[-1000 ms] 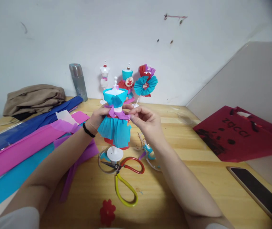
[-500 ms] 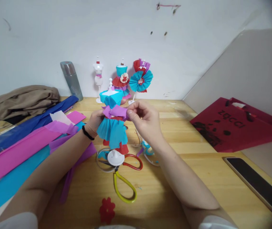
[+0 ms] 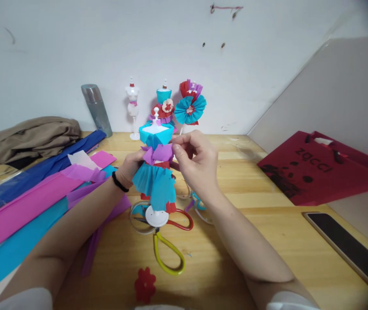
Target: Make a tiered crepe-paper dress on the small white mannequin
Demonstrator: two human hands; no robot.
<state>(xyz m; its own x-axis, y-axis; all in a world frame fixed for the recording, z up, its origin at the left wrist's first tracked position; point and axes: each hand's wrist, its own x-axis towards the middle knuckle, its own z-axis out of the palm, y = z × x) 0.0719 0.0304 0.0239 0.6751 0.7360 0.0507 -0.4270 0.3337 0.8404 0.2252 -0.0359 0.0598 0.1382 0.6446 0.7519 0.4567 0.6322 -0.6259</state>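
Note:
A small white dress form (image 3: 156,217) in a blue crepe paper dress stands nearly upright between my hands, above the scissors. A purple crepe paper bow (image 3: 158,154) wraps its waist, with red paper beneath and a blue pleated skirt (image 3: 156,185) below. My left hand (image 3: 130,169) is closed around the form's waist from the left, its fingertips partly hidden behind. My right hand (image 3: 197,159) pinches the right end of the purple paper between thumb and fingers. Scissors (image 3: 167,254) with one yellow and one red handle lie under the base.
Three other dress forms, one mostly bare (image 3: 132,105), stand by the wall. Crepe paper sheets (image 3: 25,206) lie left, near a bottle (image 3: 96,110) and brown cloth (image 3: 37,137). A red felt flower (image 3: 145,285) is in front; a phone (image 3: 342,249) and red bag (image 3: 319,172) are right.
The dress form has shifted slightly right and turned more upright. The purple paper's right end looks shorter and more gathered at my right fingers. My right hand has barely moved.

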